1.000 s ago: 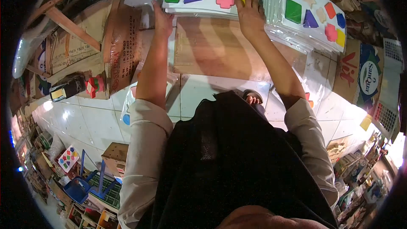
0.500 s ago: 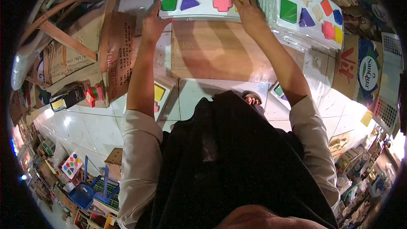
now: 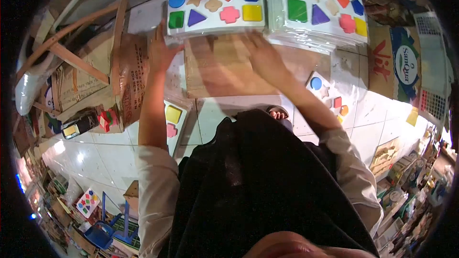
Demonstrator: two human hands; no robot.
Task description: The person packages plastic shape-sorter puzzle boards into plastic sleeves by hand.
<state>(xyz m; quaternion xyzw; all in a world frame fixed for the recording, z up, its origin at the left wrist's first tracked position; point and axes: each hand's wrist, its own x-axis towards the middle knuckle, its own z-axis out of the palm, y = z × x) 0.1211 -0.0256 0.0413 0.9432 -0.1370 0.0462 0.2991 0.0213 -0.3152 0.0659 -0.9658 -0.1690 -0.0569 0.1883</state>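
Note:
A wrapped white board with coloured shapes lies on a pile beyond a brown wooden board. My left hand is at the pile's left front corner, fingers apart; whether it touches is unclear. Over the brown board, just below the pile's front edge, is my right hand, slightly blurred, with fingers spread and nothing in it. To the right stands a taller stack of the same wrapped shape boards.
More shape boards lie on the tiled floor at left and right. A wooden frame leans by cardboard at left. A printed carton stands at right. A blue chair is lower left.
My right hand has come off the top shape board and moved down and left over the brown board. The view has shifted, and more of the floor board at right shows.

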